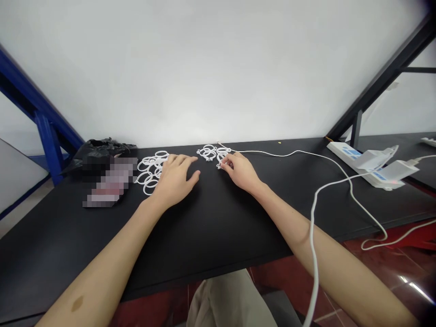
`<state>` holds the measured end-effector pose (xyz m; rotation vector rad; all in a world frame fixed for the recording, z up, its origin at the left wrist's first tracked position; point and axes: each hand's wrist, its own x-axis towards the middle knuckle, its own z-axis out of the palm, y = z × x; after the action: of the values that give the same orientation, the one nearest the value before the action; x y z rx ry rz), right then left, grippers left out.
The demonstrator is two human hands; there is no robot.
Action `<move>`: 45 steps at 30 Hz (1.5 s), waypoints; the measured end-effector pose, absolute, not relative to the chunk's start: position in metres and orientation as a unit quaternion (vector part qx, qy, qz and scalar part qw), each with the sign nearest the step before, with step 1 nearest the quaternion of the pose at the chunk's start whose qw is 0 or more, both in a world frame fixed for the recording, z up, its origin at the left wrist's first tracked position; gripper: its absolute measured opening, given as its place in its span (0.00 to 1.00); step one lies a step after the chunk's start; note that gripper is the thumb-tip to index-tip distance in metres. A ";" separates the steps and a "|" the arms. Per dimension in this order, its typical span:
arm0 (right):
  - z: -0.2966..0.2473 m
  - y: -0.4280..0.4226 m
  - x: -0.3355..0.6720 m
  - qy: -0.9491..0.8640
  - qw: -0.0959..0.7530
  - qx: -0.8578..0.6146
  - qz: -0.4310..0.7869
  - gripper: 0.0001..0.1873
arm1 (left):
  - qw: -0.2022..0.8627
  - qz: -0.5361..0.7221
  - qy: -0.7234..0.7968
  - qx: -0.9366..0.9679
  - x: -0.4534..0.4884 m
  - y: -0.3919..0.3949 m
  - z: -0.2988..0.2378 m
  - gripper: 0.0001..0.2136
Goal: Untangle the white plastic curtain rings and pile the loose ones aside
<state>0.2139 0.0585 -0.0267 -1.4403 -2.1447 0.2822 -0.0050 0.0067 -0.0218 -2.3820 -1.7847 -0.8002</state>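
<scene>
Two heaps of white plastic rings lie on a black table [211, 222] near the white wall. My left hand [175, 179] rests flat, fingers stretched out, beside and partly over the left heap of rings [150, 170]. My right hand [238, 171] is curled at the right heap of rings [209, 153], its fingertips pinching a white ring at the heap's near edge.
A black plastic bag [102, 150] and a blurred item sit left of the rings. A white power strip [371, 165] with plugged adapters lies at the right. A white cable [313, 236] runs across the table and over my right forearm. Blue and black frame bars stand at either side.
</scene>
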 end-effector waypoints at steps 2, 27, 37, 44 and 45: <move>-0.025 0.056 0.210 -0.805 0.291 -0.507 0.103 0.05 | 0.022 -0.257 -0.552 -0.793 -0.001 0.005 -0.023 0.22; -0.016 0.031 0.191 -0.858 0.363 -0.313 0.182 0.10 | -0.048 -0.226 -0.524 -0.820 0.003 0.002 -0.019 0.15; -0.014 0.028 0.185 -0.795 0.380 -0.359 0.307 0.07 | -0.098 -0.230 -0.535 -0.807 0.004 -0.002 -0.017 0.18; -0.012 0.028 0.187 -0.783 0.385 -0.373 0.316 0.07 | -0.101 -0.261 -0.517 -0.809 0.006 -0.002 -0.019 0.16; -0.012 0.028 0.187 -0.782 0.386 -0.374 0.317 0.07 | -0.099 -0.259 -0.519 -0.809 0.006 -0.003 -0.019 0.17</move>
<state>0.1867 0.0278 -0.0118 -0.9523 -1.9908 0.8067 0.0064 -0.0026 -0.0193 -2.7146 -1.7421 -0.8686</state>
